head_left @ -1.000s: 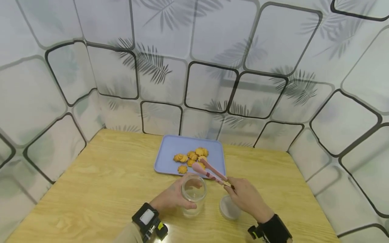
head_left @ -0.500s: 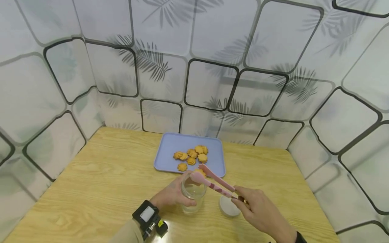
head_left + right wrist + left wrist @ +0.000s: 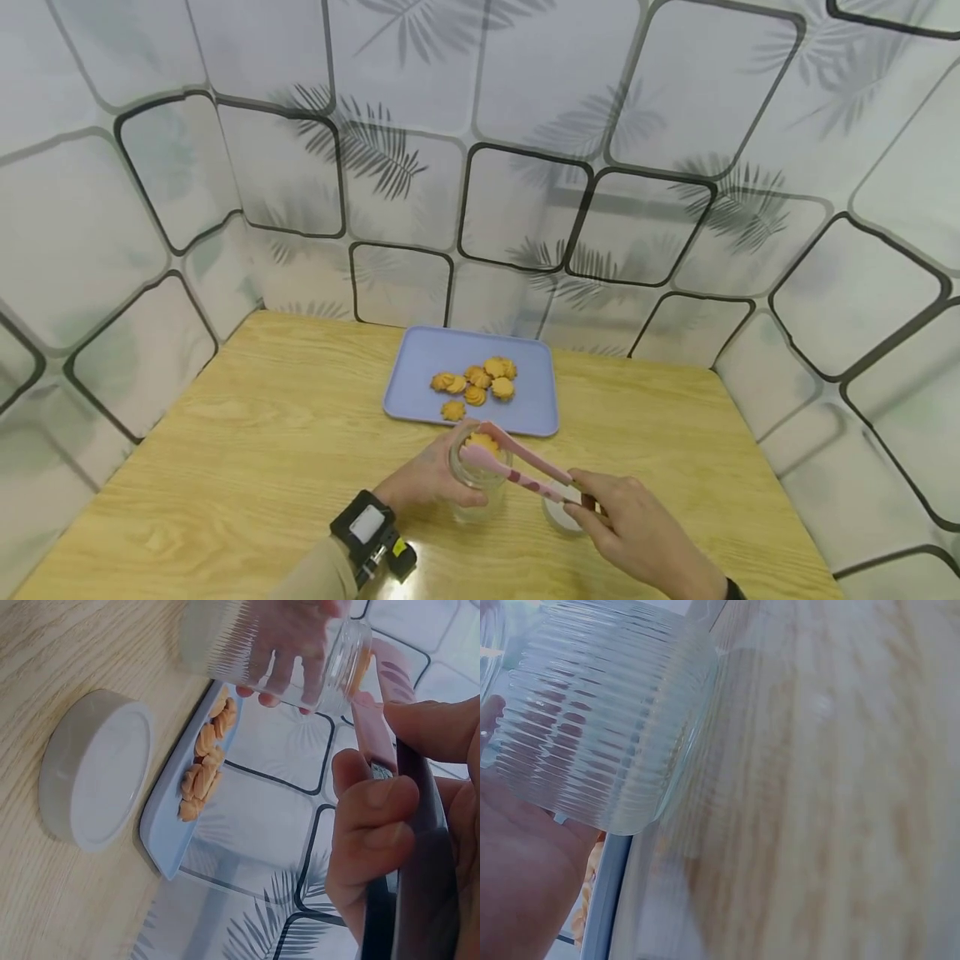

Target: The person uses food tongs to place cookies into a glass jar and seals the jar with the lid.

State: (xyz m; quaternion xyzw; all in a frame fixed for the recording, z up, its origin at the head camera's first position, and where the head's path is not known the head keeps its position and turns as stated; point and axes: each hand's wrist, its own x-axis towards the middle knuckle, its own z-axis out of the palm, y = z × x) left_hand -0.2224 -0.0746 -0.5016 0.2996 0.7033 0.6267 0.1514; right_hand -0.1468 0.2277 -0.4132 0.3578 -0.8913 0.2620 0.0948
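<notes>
My left hand [image 3: 427, 483] grips a clear glass jar [image 3: 476, 504], its thumb on the near side and its fingers round the back. In the left wrist view the jar's ribbed wall [image 3: 607, 712] shows close up. My right hand [image 3: 637, 525] holds pink tongs [image 3: 519, 477] with dark handles [image 3: 427, 870]. Between the tongs' tips is a golden cookie [image 3: 483, 441], right at the jar's mouth. Through the glass, in the right wrist view, the left fingers [image 3: 281, 675] show behind the jar.
Beyond the jar lies a blue tray [image 3: 528, 417] with several golden cookies [image 3: 477, 377]. A round white lid [image 3: 112, 780] rests on the wooden table [image 3: 262, 450], right of the jar and partly under the tongs. Patterned curtains [image 3: 405, 283] enclose the table's back and sides.
The tongs have lifted a cookie off the tray's near right part and brought it toward me, to the jar's mouth. My left hand and the jar have stayed in place.
</notes>
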